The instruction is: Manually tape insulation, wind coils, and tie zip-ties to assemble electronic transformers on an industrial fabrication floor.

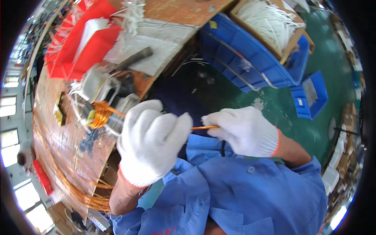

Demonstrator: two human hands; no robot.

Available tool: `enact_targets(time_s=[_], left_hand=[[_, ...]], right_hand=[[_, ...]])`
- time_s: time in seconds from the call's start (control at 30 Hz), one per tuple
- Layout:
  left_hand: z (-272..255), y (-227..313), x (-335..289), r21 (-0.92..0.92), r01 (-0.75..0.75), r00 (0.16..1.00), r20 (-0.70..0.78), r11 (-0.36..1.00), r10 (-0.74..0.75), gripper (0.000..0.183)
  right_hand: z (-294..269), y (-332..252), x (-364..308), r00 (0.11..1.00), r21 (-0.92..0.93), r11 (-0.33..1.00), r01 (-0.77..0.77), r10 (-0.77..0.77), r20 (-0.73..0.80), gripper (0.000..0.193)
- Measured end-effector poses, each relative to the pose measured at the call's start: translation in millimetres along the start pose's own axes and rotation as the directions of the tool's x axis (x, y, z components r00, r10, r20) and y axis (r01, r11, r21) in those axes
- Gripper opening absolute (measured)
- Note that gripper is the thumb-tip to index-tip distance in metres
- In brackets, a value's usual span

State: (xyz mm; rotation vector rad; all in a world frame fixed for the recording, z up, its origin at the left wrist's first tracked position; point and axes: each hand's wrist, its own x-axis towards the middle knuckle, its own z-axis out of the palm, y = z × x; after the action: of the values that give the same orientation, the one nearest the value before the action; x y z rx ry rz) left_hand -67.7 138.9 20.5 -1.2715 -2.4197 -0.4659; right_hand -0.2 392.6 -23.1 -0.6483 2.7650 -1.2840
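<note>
At the far left, loose loops of copper wire [84, 197] hang off the edge of a worn wooden workbench [51, 133], their strands thin, shiny and orange. Further in on the bench sits a wound copper coil [100, 113], a tight bundle of the same orange wire wrapped on a pale frame, with white sleeving around it. From the coil a single copper strand [204, 127] runs rightward, nearly level, its long axis going from the coil toward the person's right side; most of its middle is hidden behind the left glove, and it shows again as a short bright piece between the two hands.

The left hand [150, 143], in a white knit glove, rises from the lower edge with the back of the hand facing the camera and the fingers curled down into a fist over the strand just beside the coil. The grip itself is hidden, so I cannot tell how tightly it holds.

The right hand [244, 131], also gloved in white, comes in from the right on a blue sleeve [297, 172], knuckles up, its thumb and fingers pinched closed on the strand's visible end.

Behind the hands stand a red tray [80, 43] and blue bins [250, 55], one carrying a box of white tubing [268, 21].
</note>
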Motion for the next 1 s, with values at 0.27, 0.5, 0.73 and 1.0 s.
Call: enact_targets(time_s=[0.27,0.5,0.73,1.0], left_hand=[[7,-2,-3,-0.023,0.017,1.000,0.012,1.000,-0.016,0.044],[4,-2,-8,-0.022,-0.005,1.000,0.011,1.000,0.005,0.050],[3,-9,-7,-0.076,-0.048,0.996,0.065,0.996,0.053,0.044],[-7,-21,-12,0.078,-0.182,0.983,0.011,0.980,0.182,0.031]], right_hand=[[-25,-4,-12,0.875,0.853,0.275,-0.445,0.336,0.348,0.050],[-8,-5,-16,0.901,0.386,0.824,-0.415,0.430,0.052,0.020],[16,-6,-11,0.993,0.113,0.994,0.008,0.006,-0.120,0.012],[8,-34,34,0.993,0.326,0.938,-0.116,0.106,0.050,0.014]])
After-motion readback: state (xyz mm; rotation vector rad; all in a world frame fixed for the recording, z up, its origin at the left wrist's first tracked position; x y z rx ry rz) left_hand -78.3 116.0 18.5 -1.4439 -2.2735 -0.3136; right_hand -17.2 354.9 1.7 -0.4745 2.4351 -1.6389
